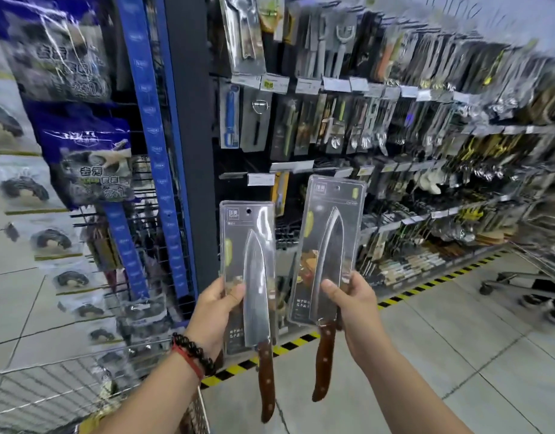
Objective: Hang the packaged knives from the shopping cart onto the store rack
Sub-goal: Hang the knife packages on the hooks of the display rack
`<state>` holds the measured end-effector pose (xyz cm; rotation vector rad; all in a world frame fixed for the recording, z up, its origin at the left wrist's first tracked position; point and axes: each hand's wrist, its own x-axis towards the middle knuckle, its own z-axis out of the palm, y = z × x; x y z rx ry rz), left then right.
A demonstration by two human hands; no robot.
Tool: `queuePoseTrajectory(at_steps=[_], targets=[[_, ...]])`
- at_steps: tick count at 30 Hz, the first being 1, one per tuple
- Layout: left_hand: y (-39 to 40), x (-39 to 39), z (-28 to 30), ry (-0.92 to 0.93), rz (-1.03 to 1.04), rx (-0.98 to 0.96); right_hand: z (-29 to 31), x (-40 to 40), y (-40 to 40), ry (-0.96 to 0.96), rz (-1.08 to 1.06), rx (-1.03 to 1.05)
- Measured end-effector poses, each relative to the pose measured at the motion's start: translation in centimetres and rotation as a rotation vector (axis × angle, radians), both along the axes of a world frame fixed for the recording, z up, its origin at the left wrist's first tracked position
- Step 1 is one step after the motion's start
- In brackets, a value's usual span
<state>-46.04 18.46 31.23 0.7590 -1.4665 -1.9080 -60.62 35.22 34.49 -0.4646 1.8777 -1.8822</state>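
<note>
Knives in clear plastic packs, one in each of my hands, both held up in front of the store rack (pixel 395 126). The left packaged knife (pixel 250 277) has a steel blade with the point up and a dark brown wooden handle with rivets, which hangs out below the pack; my left hand (pixel 215 311) clamps its lower left edge, thumb on the front. The right packaged knife (pixel 327 249) looks the same (grey card behind, small hang hole near the top edge) and sits a little higher and tilted to the right; my right hand (pixel 352 303) pinches its lower right edge, thumb across the front. The two packs are near each other but not touching.

On my left wrist I wear a bracelet of dark beads (pixel 193 350) with a red band beside it.

The rack is full of hanging kitchen tools in rows with price labels (pixel 274 83). Behind the packs I see some bare hooks and dark back panel. The wire shopping cart (pixel 50 380) is low on my left, its rim under my left forearm. A yellow-black floor stripe (pixel 426 285) runs along the foot of the rack, and grey floor lies open to the right.
</note>
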Motion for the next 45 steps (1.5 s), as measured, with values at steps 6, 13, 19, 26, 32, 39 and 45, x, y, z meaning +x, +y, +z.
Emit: queuePoseTrajectory(at_steps=[6,13,19,26,32,39,45], targets=[[-4.1,-3.9,0.1,0.026,0.065,0.129,-0.6,-4.5,-4.5,0.005,0.054,0.056],[-7.0,-9.8,-0.6,0.013,0.156,0.121,-2.7,-11.5,-8.6,0.04,0.159,0.125],[-8.2,-13.5,-3.8,-0.073,0.346,0.149,-4.7,-19.0,-11.9,0.058,0.31,0.201],[-6.6,-15.8,-4.1,-0.16,0.546,0.208,-7.5,-22.4,-16.2,-0.079,0.501,0.286],[-8.8,-16.2,-5.7,-0.198,0.612,0.198,-11.3,-23.2,-23.5,-0.089,0.606,0.393],[-14.5,-16.4,-8.8,-0.24,0.656,0.19,-13.5,-23.6,-32.1,-0.033,0.636,0.452],[-18.8,-16.6,-9.4,-0.275,0.593,0.095,-13.9,-23.6,-36.6,-0.064,0.615,0.418]])
